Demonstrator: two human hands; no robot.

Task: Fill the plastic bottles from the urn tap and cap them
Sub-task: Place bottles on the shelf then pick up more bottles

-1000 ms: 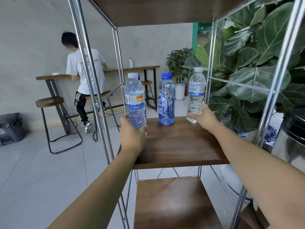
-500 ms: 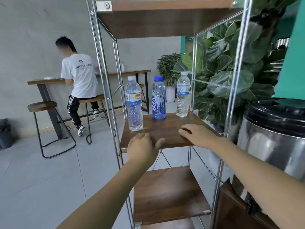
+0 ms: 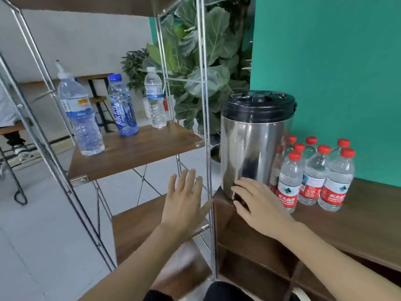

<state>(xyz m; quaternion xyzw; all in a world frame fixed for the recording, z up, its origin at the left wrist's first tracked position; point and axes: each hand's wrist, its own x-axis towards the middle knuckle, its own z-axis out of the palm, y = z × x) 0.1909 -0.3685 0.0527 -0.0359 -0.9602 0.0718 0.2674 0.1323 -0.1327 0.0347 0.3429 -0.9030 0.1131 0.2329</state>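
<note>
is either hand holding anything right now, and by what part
Left hand holds nothing, fingers spread in the air. Right hand reaches to the base of the urn; whether its fingers grip anything there cannot be told.

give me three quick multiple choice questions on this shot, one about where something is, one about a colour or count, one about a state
1. Where is the steel urn?
A. on the rack shelf
B. on the wooden cabinet
C. on the floor

2. How many bottles stand on the rack shelf?
A. one
B. three
C. five

3. What is the left hand doing?
A. gripping a bottle
B. open, holding nothing
C. twisting a cap

Answers:
1 B, the urn stands on the cabinet beside the red-capped bottles.
2 B, three stand apart there.
3 B, its fingers are spread and empty.
</note>
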